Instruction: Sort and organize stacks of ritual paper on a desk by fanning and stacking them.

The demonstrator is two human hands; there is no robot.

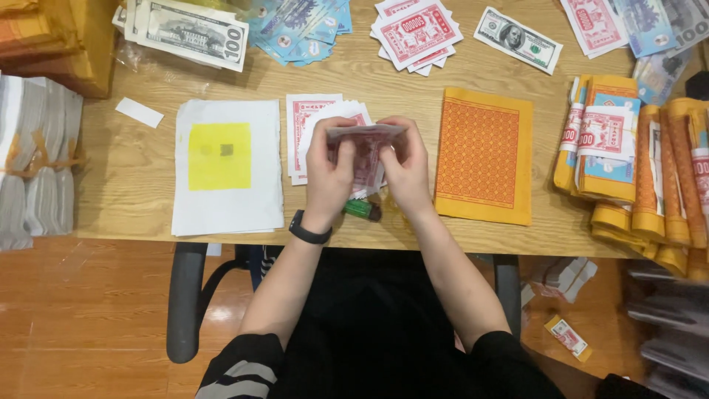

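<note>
Your left hand [329,174] and right hand [405,166] grasp a red-and-white paper stack [365,144].
An orange patterned sheet [484,155] lies right; the green lighter [361,209] is half hidden.

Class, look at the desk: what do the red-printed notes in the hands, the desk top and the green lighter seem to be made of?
Red-printed notes: thin matte paper, likely; they bend between the left hand and right hand.
Desk top: pale wood or wood-look laminate; grain lines show, slight sheen.
Green lighter: seemingly glossy, translucent plastic, with a dark end.

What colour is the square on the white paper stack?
Yellow, with a small grey patch at its centre, on the white paper stack, head view.
</note>
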